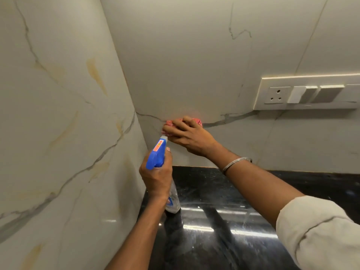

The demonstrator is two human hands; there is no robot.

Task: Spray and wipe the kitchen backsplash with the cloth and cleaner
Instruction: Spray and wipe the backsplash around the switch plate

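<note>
The backsplash (pixel 194 55) fills the upper half of the frame: smooth, glossy, off-white marble-look slabs with thin grey veins. It meets a side wall (pixel 58 114) of the same stone, streaked with ochre, in a corner at centre left. Just right of that corner, at mid-frame, the right hand (pixel 187 135) presses a bunched pink cloth (pixel 197 121) against the backsplash, its fingers spread and bent over the wad; only the cloth's nubbly edges show past them. Below and just left of it, the left hand (pixel 155 178) is wrapped round the neck of a spray bottle (pixel 156 154), which has a blue plastic trigger head with an orange label and a clear body, its nozzle pointing up toward the cloth. A thin metal bangle (pixel 235 162) rings the right wrist, above a rolled pale sleeve (pixel 315 230). The polished black countertop (pixel 233 221) lies at lower right, and a white socket-and-switch plate (pixel 307 93) at upper right.
</note>
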